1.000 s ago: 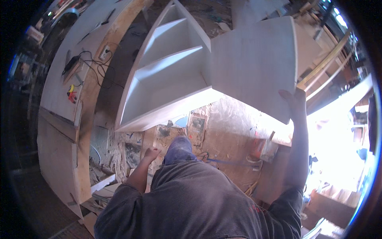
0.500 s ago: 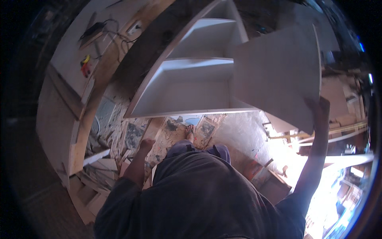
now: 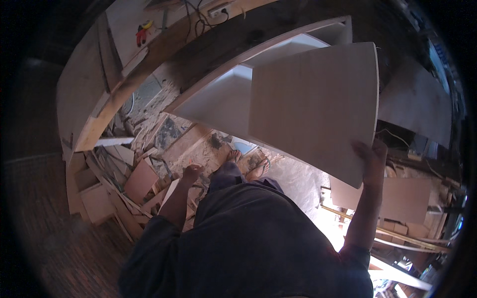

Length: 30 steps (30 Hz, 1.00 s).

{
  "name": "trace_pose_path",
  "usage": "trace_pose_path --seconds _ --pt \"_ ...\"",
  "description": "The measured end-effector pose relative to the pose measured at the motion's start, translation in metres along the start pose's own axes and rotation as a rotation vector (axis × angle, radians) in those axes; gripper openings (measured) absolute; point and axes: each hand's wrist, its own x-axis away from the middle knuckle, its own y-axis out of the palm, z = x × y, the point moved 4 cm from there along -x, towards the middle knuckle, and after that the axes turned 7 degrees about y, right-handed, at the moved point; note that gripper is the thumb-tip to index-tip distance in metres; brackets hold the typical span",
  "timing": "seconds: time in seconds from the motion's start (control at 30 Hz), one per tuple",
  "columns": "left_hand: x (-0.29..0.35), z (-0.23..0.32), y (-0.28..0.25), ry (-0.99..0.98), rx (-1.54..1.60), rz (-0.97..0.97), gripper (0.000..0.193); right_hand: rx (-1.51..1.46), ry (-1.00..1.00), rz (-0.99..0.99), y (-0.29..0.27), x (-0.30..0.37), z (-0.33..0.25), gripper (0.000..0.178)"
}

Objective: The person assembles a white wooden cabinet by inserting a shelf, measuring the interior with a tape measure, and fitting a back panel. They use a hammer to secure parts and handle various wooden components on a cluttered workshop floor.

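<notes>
Hands well apart. Left hand over the floor, near wood scraps on its left; can't tell if its fingers are closed. Right hand clamped on the right edge of a pale panel. Panel overlaps the right part of a shelved cabinet. Far left: red-yellow pliers on a workbench.

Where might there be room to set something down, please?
The pale floor between the feet and right forearm looks bare, as does the cabinet's near compartment, left of the panel. Scraps crowd the floor left of the left hand.
</notes>
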Motion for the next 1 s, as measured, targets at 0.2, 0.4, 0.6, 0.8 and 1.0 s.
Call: trace_pose_path --seconds 0.2,0.4,0.6,0.8,1.0 --pt "0.057 -0.063 0.044 -0.217 0.013 -0.069 0.048 0.155 -0.126 -0.017 0.034 -0.024 -0.012 0.024" --pt "0.073 -0.065 0.042 -0.335 0.267 -0.048 0.049 0.422 -0.051 -0.067 0.09 -0.047 0.012 0.027" --pt "0.001 -0.065 -0.025 0.034 -0.032 0.017 0.046 0.723 -0.103 0.009 0.181 -0.075 0.065 0.026" --pt "-0.025 -0.068 -0.095 -0.042 0.336 0.148 0.05 0.773 -0.072 0.095 0.251 -0.098 0.145 0.032" --pt "-0.007 -0.101 -0.118 -0.257 0.556 -0.002 0.046 0.809 0.041 0.138 0.283 -0.126 0.214 0.03"
